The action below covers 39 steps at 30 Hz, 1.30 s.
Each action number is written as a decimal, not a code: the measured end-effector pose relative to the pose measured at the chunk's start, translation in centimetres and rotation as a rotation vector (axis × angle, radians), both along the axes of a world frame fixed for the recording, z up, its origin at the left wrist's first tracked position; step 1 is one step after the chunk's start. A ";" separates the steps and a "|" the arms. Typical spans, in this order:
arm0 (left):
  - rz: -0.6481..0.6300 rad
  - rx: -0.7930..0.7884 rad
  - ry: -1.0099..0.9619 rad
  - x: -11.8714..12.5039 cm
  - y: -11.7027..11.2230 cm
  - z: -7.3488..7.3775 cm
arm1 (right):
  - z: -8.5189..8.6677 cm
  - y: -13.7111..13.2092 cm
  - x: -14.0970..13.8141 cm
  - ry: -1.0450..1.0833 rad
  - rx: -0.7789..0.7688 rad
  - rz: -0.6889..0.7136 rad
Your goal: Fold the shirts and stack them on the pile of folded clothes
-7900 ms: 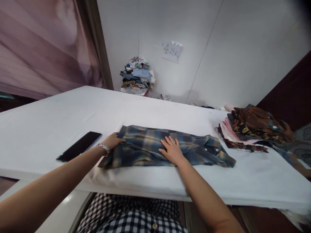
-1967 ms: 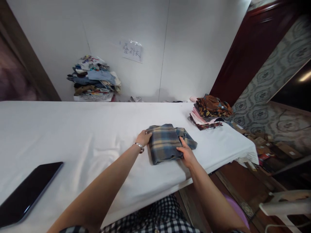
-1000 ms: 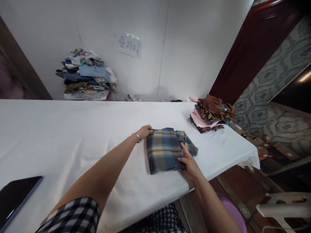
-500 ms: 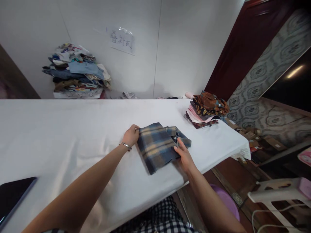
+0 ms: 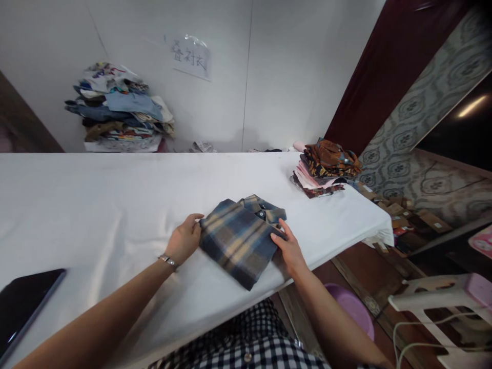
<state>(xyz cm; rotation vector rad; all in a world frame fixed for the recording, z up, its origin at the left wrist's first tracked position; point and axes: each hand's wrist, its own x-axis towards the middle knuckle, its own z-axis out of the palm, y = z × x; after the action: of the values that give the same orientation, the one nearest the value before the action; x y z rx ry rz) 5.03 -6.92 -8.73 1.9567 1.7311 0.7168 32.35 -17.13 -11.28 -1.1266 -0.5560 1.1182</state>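
Note:
A folded blue-and-tan plaid shirt (image 5: 238,238) lies on the white table (image 5: 115,200) near its front edge, turned at an angle with the collar at the far side. My left hand (image 5: 185,240) grips the shirt's left edge, fingers curled round it. My right hand (image 5: 289,248) holds the right edge, thumb on top of the cloth. A bracelet sits on my left wrist.
A stack of folded patterned shirts (image 5: 325,166) rests at the table's far right corner. A dark phone (image 5: 25,302) lies at the near left. A heap of clothes (image 5: 119,107) stands by the wall. White stool (image 5: 442,302) and purple basin (image 5: 351,307) are on the floor, right.
Over the frames the long shirt was folded into a compact square. In the last half second both hands turned it counter-clockwise and drew it nearer the front edge.

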 end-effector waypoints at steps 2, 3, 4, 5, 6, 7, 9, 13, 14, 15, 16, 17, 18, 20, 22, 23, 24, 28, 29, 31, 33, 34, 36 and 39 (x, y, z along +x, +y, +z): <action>0.024 0.006 -0.040 -0.7 -0.8 0.2 | 0.0 -0.8 -0.1 0.029 -0.002 -0.014; 0.035 -0.004 -0.057 -1.0 -1.1 0.2 | 0.1 -1.3 -0.2 0.039 -0.016 -0.010; 0.044 -0.017 -0.072 -1.4 -1.4 0.1 | 0.3 -2.0 -0.3 0.047 -0.039 0.010; 0.049 -0.027 -0.098 -1.7 -1.7 -0.1 | 0.5 -2.6 -0.4 0.052 -0.064 0.047; 0.051 -0.032 -0.138 -2.0 -1.9 -0.4 | 0.7 -3.2 -0.5 0.054 -0.084 0.095; 0.049 -0.031 -0.190 -2.3 -2.1 -0.7 | 1.0 -3.7 -0.6 0.049 -0.094 0.151; 0.039 -0.030 -0.307 -2.6 -2.2 -1.2 | 1.5 -4.3 -1.0 0.015 -0.094 0.246; 0.023 -0.094 -0.407 -2.5 -1.7 -0.9 | 2.0 -4.1 -2.3 -0.060 -0.105 0.311; 0.013 -0.105 -0.413 -2.4 -1.6 -0.7 | 2.0 -3.8 -2.7 -0.058 -0.095 0.302; 0.004 -0.103 -0.419 -2.2 -1.4 -0.5 | 2.0 -3.6 -3.1 -0.051 -0.077 0.282; 0.002 -0.088 -0.420 -2.1 -1.2 -0.3 | 2.0 -3.4 -3.4 -0.044 -0.058 0.255; 0.008 -0.067 -0.407 -2.1 -1.1 -0.2 | 1.9 -3.2 -3.6 -0.046 -0.052 0.235; 0.019 -0.060 -0.368 -2.1 -1.0 -0.1 | 1.8 -3.1 -3.7 -0.058 -0.071 0.236; 0.024 -0.093 -0.220 -2.4 -0.9 -0.1 | 1.6 -3.1 -3.6 -0.103 -0.169 0.317; -0.019 -0.159 -0.039 -2.7 -0.8 0.1 | 1.5 -3.3 -3.1 -0.148 -0.278 0.419; -0.053 -0.188 0.036 -2.9 -0.7 0.3 | 1.5 -3.4 -2.8 -0.166 -0.305 0.446; -0.086 -0.208 0.097 -3.0 -0.5 0.6 | 1.5 -3.6 -2.4 -0.184 -0.313 0.447; -0.103 -0.199 0.183 -2.5 1.2 2.3 | 1.9 -3.8 -0.8 -0.231 -0.292 0.317; -0.088 -0.185 0.156 -2.0 1.9 2.7 | 1.9 -3.8 -0.5 -0.224 -0.291 0.281; -0.064 -0.189 0.088 -0.8 3.4 3.2 | 2.0 -3.5 -0.1 -0.192 -0.280 0.245; -0.076 -0.239 0.023 0.9 4.7 3.6 | 2.0 -3.1 0.0 -0.126 -0.268 0.264; -0.092 -0.277 -0.017 1.8 5.2 3.7 | 2.0 -2.8 0.0 -0.077 -0.264 0.287; -0.149 -0.425 -0.128 3.5 5.8 3.8 | 1.8 -2.1 -0.3 0.048 -0.261 0.330; -0.198 -0.789 -0.350 5.2 5.9 3.9 | 1.5 -1.2 -0.7 0.179 -0.253 0.382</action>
<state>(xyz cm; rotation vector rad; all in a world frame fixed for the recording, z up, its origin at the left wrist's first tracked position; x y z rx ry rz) 10.19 -1.05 -4.85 1.3286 1.2981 0.2192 31.67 -18.35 -9.81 -1.1484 -0.5102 1.6399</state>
